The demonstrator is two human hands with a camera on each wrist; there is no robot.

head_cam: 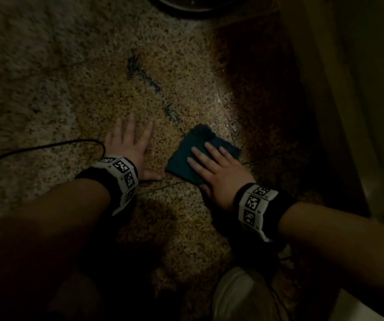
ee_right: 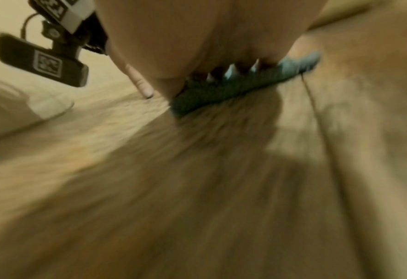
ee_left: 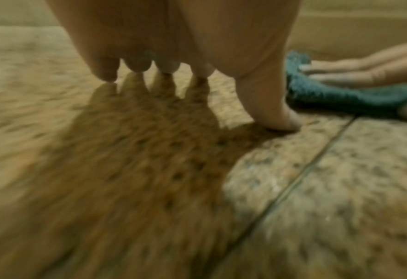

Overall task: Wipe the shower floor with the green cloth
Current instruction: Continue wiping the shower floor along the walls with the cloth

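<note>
A folded dark green cloth (head_cam: 187, 156) lies flat on the speckled stone shower floor (head_cam: 107, 77). My right hand (head_cam: 214, 167) presses on it with straight, spread fingers; the cloth (ee_right: 212, 92) shows under that palm in the blurred right wrist view. To the left, my left hand (head_cam: 131, 147) rests flat on the bare floor, fingers spread, thumb pointing toward the cloth. In the left wrist view the left fingertips (ee_left: 135, 66) and thumb touch the floor, with the cloth (ee_left: 341, 96) and the right hand's fingers (ee_left: 355, 75) off to the right.
A dark streak (head_cam: 149, 82) runs diagonally across the floor beyond the cloth. A black cable (head_cam: 36, 148) trails left from my left wrist. A dark round rim (head_cam: 186, 5) sits at the top edge. A wall or raised edge (head_cam: 339, 89) borders the right. My shoe (head_cam: 244, 295) is below.
</note>
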